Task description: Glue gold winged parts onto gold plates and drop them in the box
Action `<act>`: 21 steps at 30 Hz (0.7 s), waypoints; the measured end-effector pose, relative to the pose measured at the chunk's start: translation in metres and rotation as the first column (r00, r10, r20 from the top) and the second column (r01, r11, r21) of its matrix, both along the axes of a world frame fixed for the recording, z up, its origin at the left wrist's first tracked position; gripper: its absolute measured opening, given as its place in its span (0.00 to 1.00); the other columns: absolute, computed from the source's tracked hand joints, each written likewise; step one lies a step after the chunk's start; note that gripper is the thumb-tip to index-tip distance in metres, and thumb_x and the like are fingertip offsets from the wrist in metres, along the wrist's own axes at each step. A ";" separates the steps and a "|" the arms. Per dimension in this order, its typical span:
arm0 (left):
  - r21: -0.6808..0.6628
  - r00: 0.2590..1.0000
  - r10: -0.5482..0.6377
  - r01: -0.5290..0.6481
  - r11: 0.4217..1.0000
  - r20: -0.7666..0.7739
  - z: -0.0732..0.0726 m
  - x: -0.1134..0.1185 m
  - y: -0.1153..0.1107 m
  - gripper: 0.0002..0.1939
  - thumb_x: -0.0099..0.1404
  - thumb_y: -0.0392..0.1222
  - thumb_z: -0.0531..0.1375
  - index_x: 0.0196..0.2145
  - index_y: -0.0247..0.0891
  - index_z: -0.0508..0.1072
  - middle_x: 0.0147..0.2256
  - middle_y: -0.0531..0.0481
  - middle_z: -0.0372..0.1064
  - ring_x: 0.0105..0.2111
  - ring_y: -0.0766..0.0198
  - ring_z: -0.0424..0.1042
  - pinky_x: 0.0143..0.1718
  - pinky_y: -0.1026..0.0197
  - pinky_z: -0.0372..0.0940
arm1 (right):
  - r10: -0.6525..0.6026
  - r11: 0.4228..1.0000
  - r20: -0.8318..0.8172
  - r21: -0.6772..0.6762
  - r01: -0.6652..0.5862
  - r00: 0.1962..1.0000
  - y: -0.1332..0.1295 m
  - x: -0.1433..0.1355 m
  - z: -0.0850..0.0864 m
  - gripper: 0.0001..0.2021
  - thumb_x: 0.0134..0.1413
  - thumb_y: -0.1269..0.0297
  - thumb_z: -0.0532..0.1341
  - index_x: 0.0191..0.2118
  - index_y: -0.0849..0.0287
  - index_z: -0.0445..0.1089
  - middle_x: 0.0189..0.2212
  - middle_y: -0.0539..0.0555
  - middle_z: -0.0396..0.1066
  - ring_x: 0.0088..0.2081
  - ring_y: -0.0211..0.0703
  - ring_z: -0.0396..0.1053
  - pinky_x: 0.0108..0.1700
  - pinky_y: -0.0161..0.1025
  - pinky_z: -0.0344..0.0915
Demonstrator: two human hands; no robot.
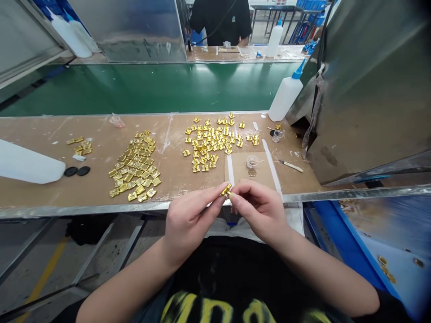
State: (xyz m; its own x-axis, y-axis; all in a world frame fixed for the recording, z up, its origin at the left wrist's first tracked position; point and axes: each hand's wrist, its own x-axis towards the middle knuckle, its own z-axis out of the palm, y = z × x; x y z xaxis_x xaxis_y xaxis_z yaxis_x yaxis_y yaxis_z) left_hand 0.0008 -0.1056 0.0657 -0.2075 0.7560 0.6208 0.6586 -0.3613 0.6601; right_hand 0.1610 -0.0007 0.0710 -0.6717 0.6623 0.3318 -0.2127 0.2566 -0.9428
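Observation:
My left hand (pixel 193 215) pinches a small gold piece (pixel 226 189) between thumb and fingers, just in front of the table's near edge. My right hand (pixel 259 206) meets it from the right, its thumb and forefinger closed at the piece's lower end; whether a second part is between them is too small to tell. Beyond the hands lies a pile of small gold parts (pixel 213 139). Flat rectangular gold pieces (pixel 136 166) are spread to the left. A small clear cup (pixel 252 162) with a thin stick across it stands on a taped cardboard square (pixel 239 172).
A white bottle with a blue tip (pixel 286 96) stands back right, near a craft knife (pixel 291 166). Another white bottle (pixel 30 161) and black discs (pixel 83 170) are at left. A green belt (pixel 161 87) runs behind; a person (pixel 220 22) is across it.

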 end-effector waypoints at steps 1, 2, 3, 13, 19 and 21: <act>0.007 0.999 0.017 -0.017 1.000 -0.043 0.002 0.000 0.000 0.19 0.72 0.30 0.66 0.58 0.42 0.78 0.50 0.51 0.82 0.45 0.68 0.82 0.49 0.70 0.72 | 0.008 0.999 -0.006 -0.032 -0.009 1.000 -0.001 -0.001 0.000 0.06 0.68 0.64 0.66 0.37 0.58 0.75 0.30 0.49 0.72 0.30 0.35 0.69 0.34 0.35 0.67; 0.009 0.996 0.034 -0.033 0.999 -0.079 0.004 0.000 0.000 0.18 0.73 0.30 0.66 0.58 0.40 0.79 0.49 0.51 0.82 0.43 0.68 0.82 0.47 0.71 0.72 | 0.018 0.998 -0.015 -0.061 -0.019 1.000 -0.001 -0.001 0.000 0.06 0.68 0.64 0.66 0.37 0.58 0.75 0.30 0.49 0.72 0.30 0.35 0.69 0.34 0.34 0.67; 0.008 0.993 0.049 -0.048 0.999 -0.110 0.006 0.000 0.000 0.16 0.73 0.31 0.65 0.56 0.39 0.79 0.48 0.51 0.83 0.42 0.69 0.82 0.46 0.71 0.71 | 0.028 0.996 -0.023 -0.089 -0.030 0.999 -0.002 -0.002 0.000 0.06 0.67 0.64 0.66 0.37 0.58 0.75 0.30 0.48 0.71 0.30 0.35 0.69 0.33 0.34 0.67; -0.014 0.984 0.124 -0.127 0.992 -0.124 0.015 0.013 0.003 0.10 0.75 0.34 0.63 0.52 0.34 0.80 0.44 0.49 0.84 0.40 0.67 0.83 0.45 0.69 0.71 | -0.033 0.994 -0.127 -0.105 0.020 0.991 -0.006 -0.007 -0.008 0.06 0.67 0.67 0.67 0.36 0.58 0.76 0.30 0.49 0.72 0.31 0.37 0.68 0.35 0.37 0.66; -0.015 0.985 0.148 -0.150 0.989 -0.086 0.018 0.018 0.005 0.09 0.75 0.35 0.63 0.51 0.35 0.81 0.43 0.50 0.84 0.39 0.67 0.83 0.42 0.69 0.72 | -0.064 0.998 -0.134 -0.015 0.063 0.989 -0.005 -0.006 -0.008 0.05 0.67 0.67 0.66 0.37 0.57 0.76 0.31 0.50 0.73 0.33 0.40 0.69 0.37 0.39 0.67; -0.005 0.982 0.164 -0.165 0.986 -0.098 0.018 0.019 0.005 0.09 0.75 0.35 0.63 0.51 0.36 0.81 0.43 0.50 0.84 0.38 0.66 0.83 0.42 0.68 0.73 | -0.059 0.998 -0.135 0.002 0.059 0.989 -0.004 -0.005 -0.008 0.04 0.67 0.66 0.66 0.37 0.56 0.76 0.32 0.51 0.73 0.33 0.40 0.70 0.38 0.40 0.67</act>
